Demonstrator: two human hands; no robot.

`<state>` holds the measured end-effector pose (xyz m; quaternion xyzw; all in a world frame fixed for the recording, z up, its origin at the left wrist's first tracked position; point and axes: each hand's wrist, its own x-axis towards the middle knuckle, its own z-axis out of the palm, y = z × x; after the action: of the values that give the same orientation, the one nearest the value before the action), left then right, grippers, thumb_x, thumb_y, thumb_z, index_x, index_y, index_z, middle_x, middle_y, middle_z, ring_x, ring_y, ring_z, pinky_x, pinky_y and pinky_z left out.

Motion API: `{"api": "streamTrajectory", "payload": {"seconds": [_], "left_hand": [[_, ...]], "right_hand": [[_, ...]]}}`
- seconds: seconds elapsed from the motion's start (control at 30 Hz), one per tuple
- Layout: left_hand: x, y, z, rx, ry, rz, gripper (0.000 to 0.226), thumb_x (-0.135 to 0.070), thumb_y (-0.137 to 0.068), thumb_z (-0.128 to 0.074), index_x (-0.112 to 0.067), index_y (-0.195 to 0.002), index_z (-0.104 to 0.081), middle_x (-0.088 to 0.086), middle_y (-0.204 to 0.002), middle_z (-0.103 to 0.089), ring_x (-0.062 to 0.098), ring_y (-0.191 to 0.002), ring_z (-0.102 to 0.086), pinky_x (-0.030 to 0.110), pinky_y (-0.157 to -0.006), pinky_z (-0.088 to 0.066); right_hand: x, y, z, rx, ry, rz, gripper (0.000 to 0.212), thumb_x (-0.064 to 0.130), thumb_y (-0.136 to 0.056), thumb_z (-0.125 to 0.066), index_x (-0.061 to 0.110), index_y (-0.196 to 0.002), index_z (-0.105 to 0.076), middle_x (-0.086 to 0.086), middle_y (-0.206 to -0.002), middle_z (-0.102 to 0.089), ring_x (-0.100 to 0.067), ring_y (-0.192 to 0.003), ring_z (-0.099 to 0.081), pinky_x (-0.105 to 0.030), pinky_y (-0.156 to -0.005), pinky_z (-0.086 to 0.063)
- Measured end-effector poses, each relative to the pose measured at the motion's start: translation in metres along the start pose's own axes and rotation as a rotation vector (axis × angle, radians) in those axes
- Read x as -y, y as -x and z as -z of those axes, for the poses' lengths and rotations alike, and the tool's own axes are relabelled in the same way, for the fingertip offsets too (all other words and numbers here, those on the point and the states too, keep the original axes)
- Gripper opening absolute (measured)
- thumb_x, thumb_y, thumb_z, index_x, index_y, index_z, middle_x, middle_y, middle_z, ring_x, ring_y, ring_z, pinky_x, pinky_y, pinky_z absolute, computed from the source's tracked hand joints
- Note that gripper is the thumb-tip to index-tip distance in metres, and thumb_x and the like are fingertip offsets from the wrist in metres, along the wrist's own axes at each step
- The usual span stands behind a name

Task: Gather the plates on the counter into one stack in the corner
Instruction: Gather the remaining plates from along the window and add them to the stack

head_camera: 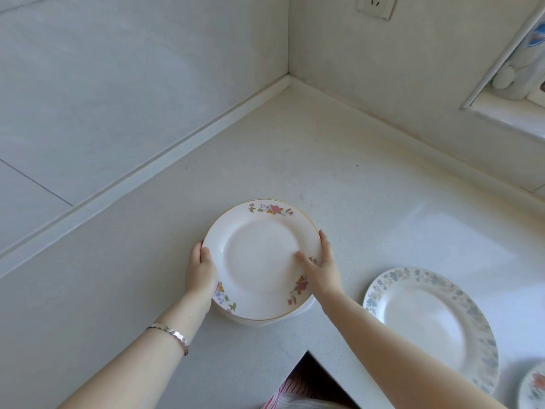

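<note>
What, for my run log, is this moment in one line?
left hand: grips pink-flowered plate | right hand: grips same plate | blue-rimmed plate: on counter, apart

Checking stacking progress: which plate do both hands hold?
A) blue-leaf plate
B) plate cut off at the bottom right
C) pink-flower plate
C: the left hand and right hand grip opposite rims of the pink-flower plate; the blue-leaf plate lies apart, untouched.
</note>
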<state>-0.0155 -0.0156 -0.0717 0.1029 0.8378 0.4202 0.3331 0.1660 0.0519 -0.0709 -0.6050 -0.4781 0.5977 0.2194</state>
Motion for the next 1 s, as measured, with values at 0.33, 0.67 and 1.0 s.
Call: {"api": "streamTrajectory", "payload": {"seconds": [0.33,0.67,1.0], "left_hand": [[-0.039,0.084,-0.076,0.237,-0.265,-0.855,0.026,-0.002,-0.088,-0.044,-0.004,-0.107,-0.060,0.010,-0.113,-0.057,0.022,-0.108,-0.055,0.017,-0.091,-0.041],[0.008,0.138,-0.215,0.658,-0.598,0.072,0.046,-0.018,-0.085,-0.057,0.001,-0.125,-0.047,0.016,-0.122,-0.061,0.025,-0.095,-0.062,0.030,-0.082,-0.052],[0.000,0.141,-0.201,0.662,-0.435,-0.215,0.028,-0.008,-0.091,-0.052,-0.015,-0.064,-0.046,-0.002,-0.065,-0.050,0.015,-0.063,-0.049,0.025,-0.054,-0.035]], "right_hand": [[-0.009,0.009,0.113,-0.008,0.235,-0.023,0.015,0.017,-0.091,-0.053,0.012,-0.099,-0.065,0.001,-0.076,-0.067,-0.022,-0.081,-0.065,-0.031,-0.076,-0.047],[-0.066,0.034,0.218,-0.272,0.194,-0.139,0.017,0.010,-0.090,-0.050,0.017,-0.088,-0.065,-0.008,-0.083,-0.070,-0.023,-0.080,-0.065,-0.033,-0.073,-0.048],[-0.079,0.048,0.236,-0.439,0.103,-0.104,0.022,0.005,-0.090,-0.050,0.006,-0.109,-0.062,-0.014,-0.102,-0.067,-0.024,-0.085,-0.063,-0.027,-0.069,-0.046]]}}
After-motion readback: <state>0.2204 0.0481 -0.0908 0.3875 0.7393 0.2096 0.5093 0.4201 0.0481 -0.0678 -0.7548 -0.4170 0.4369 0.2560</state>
